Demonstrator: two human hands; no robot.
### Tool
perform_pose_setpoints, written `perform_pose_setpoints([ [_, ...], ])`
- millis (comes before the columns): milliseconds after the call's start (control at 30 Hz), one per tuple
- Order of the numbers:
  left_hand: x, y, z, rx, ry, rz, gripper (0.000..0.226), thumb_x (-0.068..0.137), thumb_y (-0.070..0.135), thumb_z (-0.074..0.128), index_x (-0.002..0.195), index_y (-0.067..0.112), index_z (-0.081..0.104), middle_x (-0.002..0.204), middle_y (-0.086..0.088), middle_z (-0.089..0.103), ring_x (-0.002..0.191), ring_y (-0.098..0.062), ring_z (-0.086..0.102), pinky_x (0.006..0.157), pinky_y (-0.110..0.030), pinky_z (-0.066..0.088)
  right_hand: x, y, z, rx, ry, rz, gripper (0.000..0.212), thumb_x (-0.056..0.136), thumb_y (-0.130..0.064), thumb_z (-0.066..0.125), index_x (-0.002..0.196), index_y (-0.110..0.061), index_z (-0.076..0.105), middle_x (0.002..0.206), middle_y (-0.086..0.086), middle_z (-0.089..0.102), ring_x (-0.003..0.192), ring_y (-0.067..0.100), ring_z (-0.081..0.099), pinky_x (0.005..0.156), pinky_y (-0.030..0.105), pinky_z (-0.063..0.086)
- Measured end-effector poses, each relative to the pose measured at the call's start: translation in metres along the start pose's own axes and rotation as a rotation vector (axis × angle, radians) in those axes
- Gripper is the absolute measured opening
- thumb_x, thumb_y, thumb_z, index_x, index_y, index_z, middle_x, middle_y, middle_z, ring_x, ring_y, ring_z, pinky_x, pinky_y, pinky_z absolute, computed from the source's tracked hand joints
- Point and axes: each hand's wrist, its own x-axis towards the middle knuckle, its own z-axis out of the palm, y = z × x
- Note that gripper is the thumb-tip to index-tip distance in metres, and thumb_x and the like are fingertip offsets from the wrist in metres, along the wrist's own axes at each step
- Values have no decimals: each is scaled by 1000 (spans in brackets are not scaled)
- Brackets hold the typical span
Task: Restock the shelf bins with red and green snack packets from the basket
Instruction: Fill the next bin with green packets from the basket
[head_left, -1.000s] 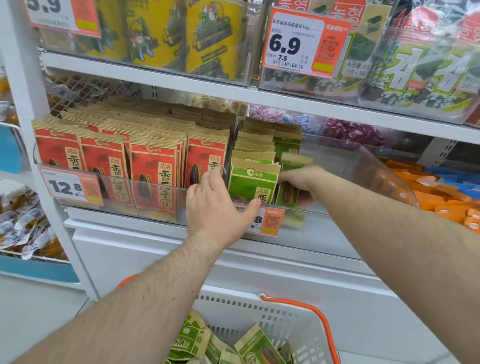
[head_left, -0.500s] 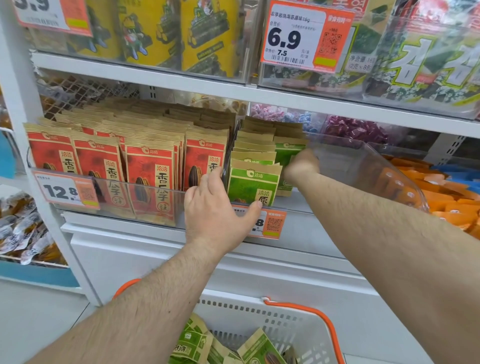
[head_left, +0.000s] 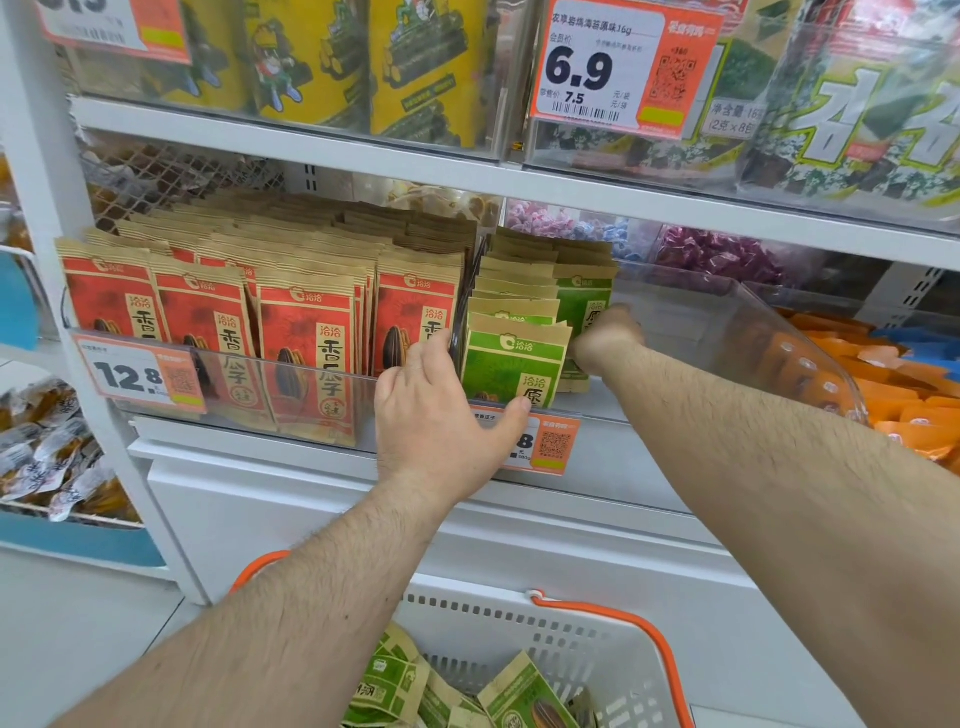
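While my left hand (head_left: 441, 415) lay flat, fingers straight, against the clear plastic bin front (head_left: 311, 395), my right hand (head_left: 605, 340) apparently pinched a green paper snack packet (head_left: 584, 306) inside; seat it upright behind the row.

the green packets (head_left: 511, 364) filled only the left part of their clear bin (head_left: 737, 332); its right side lay open. red packets (head_left: 306, 332) crowded the neighbouring bin.
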Motion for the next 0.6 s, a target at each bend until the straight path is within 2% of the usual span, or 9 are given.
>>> perform_pose_setpoints([
  [367,0,1,0,-1,-6,-7,91,79,65,59,145,11,28,141,-2,43,130,-19,40,116,-38,20,-1,3,0,29,-3,-14,57,79,-18,79,124,-6,45,119,13,61,111,30,62,93,40,54],
  [600,0,1,0,-11,1,-1,90,80,65,58,145,11,28,141,-3,44,131,-19,40,118,-38,19,0,2,-2,4,-23,-28,47,73,-22,83,112,-8,61,106,11,69,96,27,68,83,39,59],
])
